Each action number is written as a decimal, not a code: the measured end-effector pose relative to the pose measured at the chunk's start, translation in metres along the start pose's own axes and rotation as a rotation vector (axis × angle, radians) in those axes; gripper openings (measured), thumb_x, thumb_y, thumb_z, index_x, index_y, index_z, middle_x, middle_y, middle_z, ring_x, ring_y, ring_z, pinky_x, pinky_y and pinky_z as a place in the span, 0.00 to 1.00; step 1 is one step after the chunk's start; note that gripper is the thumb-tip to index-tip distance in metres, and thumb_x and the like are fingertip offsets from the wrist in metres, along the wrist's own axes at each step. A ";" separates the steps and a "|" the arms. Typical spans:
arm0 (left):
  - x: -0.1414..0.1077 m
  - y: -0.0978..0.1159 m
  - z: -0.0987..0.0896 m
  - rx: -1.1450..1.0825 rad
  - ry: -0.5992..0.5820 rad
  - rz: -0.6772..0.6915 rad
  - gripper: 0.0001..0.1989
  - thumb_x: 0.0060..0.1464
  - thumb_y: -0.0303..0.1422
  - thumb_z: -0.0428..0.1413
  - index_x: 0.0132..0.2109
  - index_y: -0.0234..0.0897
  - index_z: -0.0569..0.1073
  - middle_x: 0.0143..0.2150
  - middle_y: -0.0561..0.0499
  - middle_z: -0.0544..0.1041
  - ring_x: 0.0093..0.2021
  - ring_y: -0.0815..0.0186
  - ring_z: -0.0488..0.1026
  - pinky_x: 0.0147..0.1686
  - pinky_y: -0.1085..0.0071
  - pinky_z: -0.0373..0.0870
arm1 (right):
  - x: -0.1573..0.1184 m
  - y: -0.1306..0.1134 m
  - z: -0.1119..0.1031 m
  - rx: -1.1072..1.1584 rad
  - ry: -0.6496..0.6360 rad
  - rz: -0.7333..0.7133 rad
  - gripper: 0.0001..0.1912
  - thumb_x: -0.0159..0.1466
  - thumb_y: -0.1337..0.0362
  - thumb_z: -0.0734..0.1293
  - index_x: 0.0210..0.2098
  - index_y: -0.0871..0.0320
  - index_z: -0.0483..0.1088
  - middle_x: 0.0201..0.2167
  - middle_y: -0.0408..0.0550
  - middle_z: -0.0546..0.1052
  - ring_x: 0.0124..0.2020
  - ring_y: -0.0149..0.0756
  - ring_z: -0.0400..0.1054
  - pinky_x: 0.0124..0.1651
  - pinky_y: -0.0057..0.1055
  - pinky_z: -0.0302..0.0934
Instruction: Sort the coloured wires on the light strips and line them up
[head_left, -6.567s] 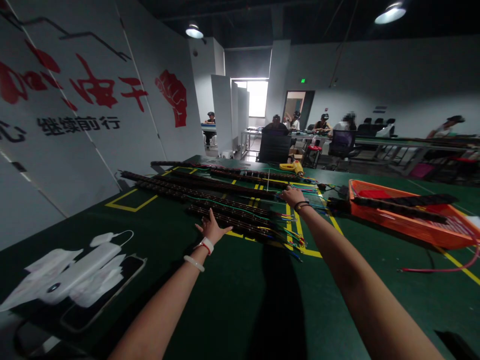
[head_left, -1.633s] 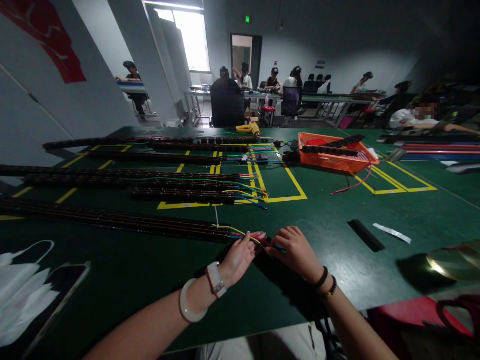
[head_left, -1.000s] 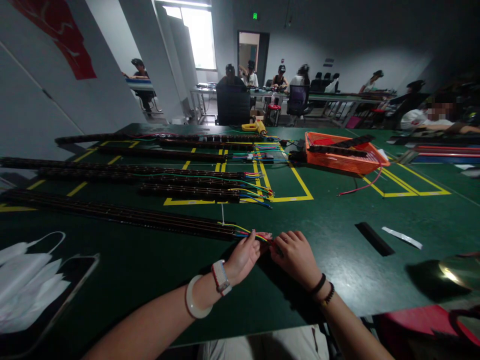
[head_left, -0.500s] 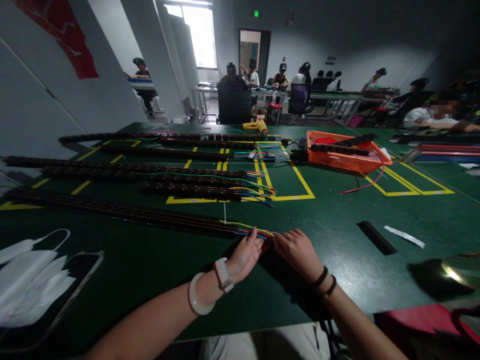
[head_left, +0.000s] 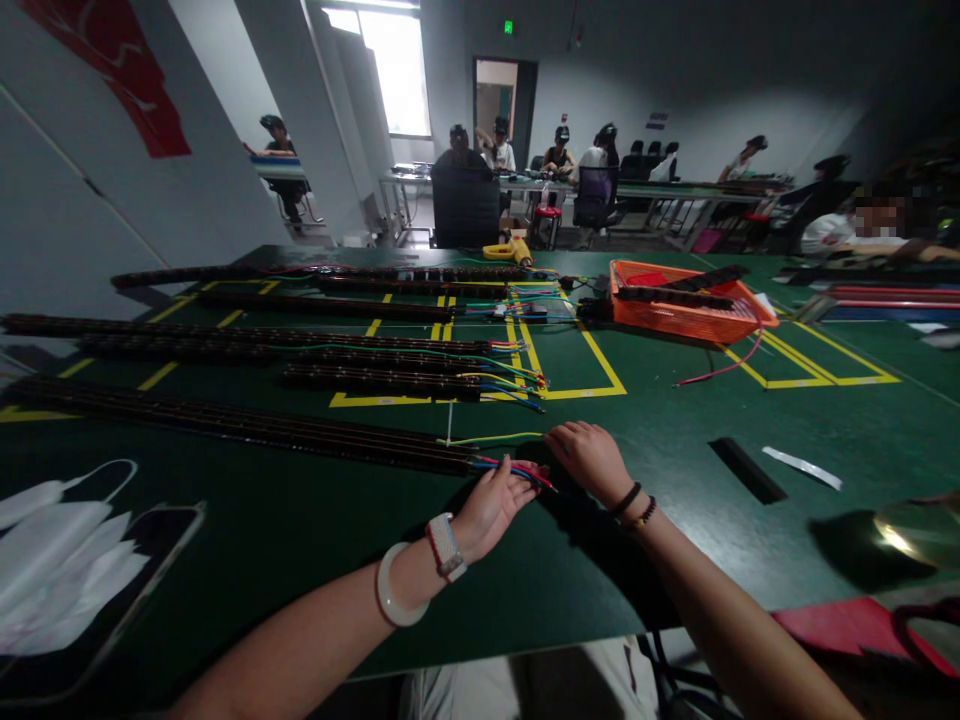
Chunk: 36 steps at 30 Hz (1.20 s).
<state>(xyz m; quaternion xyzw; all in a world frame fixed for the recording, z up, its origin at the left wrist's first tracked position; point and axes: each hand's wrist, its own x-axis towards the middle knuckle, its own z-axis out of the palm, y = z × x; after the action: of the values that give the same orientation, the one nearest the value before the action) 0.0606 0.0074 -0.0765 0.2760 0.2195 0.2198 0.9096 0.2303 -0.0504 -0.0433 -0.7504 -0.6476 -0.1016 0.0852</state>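
Observation:
A long dark bundle of strips (head_left: 300, 428) lies on the green table, with red and blue wires (head_left: 529, 472) coming out of its right end. My left hand (head_left: 495, 503), palm up, has those wires between its thumb and fingers. To the right, my right hand (head_left: 591, 462) pinches the end of a yellow-green wire (head_left: 495, 437), which stretches leftward to a white tie (head_left: 449, 424) at the bundle. Farther back lie several more dark strips (head_left: 382, 382) with coloured wire ends.
An orange basket (head_left: 675, 325) holding dark strips stands at the back right, near a yellow heat gun (head_left: 510, 250). A black strip (head_left: 747, 470) and a white strip (head_left: 802, 467) lie at right. White cloth (head_left: 67, 570) is at left. People sit beyond.
My right hand has moved up and away from my left hand, drawing the yellow-green wire apart from the red and blue wires. My left hand's fingers have spread a little.

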 end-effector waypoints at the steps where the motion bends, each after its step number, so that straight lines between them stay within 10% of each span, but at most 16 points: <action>1: 0.000 0.000 0.000 0.001 -0.004 0.001 0.15 0.57 0.41 0.51 0.37 0.31 0.71 0.43 0.40 0.76 0.48 0.60 0.73 0.61 0.57 0.59 | 0.004 0.002 0.004 0.021 -0.018 0.008 0.15 0.68 0.59 0.56 0.34 0.58 0.72 0.31 0.46 0.74 0.34 0.32 0.65 0.36 0.29 0.48; 14: -0.002 0.003 0.004 -0.022 0.020 -0.022 0.19 0.56 0.44 0.49 0.37 0.31 0.71 0.43 0.39 0.76 0.47 0.60 0.73 0.60 0.58 0.59 | -0.009 0.007 -0.004 0.280 0.006 0.036 0.15 0.66 0.54 0.59 0.38 0.57 0.71 0.34 0.46 0.71 0.33 0.30 0.64 0.35 0.25 0.53; 25: -0.002 0.001 0.002 0.001 -0.041 0.018 0.18 0.56 0.43 0.50 0.39 0.30 0.72 0.45 0.40 0.75 0.50 0.61 0.71 0.59 0.61 0.61 | -0.043 -0.036 -0.016 0.037 -0.041 -0.091 0.11 0.66 0.60 0.60 0.33 0.57 0.70 0.28 0.45 0.74 0.30 0.33 0.65 0.36 0.32 0.46; 36: -0.004 0.002 0.003 0.020 0.000 -0.004 0.14 0.57 0.40 0.50 0.41 0.32 0.71 0.44 0.42 0.75 0.47 0.62 0.73 0.58 0.60 0.63 | -0.021 -0.026 -0.013 -0.012 -0.052 0.055 0.13 0.65 0.60 0.60 0.28 0.58 0.69 0.28 0.48 0.74 0.31 0.34 0.66 0.34 0.30 0.48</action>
<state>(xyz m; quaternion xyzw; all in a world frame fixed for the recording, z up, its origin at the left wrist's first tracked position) 0.0585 0.0049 -0.0719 0.2848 0.2223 0.2160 0.9071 0.2014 -0.0700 -0.0360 -0.7707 -0.6281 -0.0836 0.0669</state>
